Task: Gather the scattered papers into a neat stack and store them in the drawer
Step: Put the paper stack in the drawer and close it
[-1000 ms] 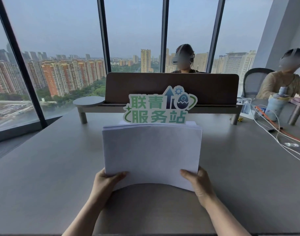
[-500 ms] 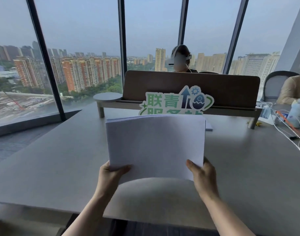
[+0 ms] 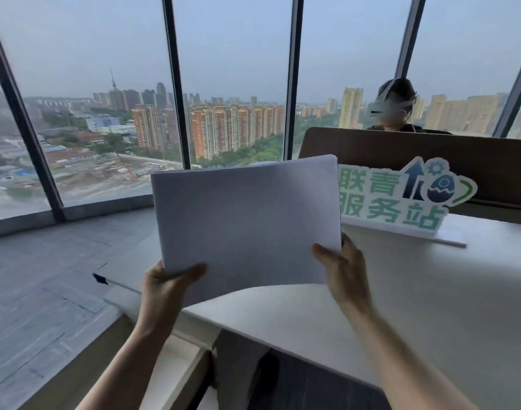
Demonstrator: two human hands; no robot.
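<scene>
Both the left hand [image 3: 167, 287] and right hand [image 3: 343, 269] pinched the paper stack [image 3: 246, 220] only at its lower corners above the desk [image 3: 430, 291] edge, so the sagging sheets could have fanned or slipped loose.

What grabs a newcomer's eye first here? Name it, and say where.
The white paper stack, held up at centre by the left hand and right hand at its lower corners. Next, the green-lettered sign standing on the desk at right.
</scene>
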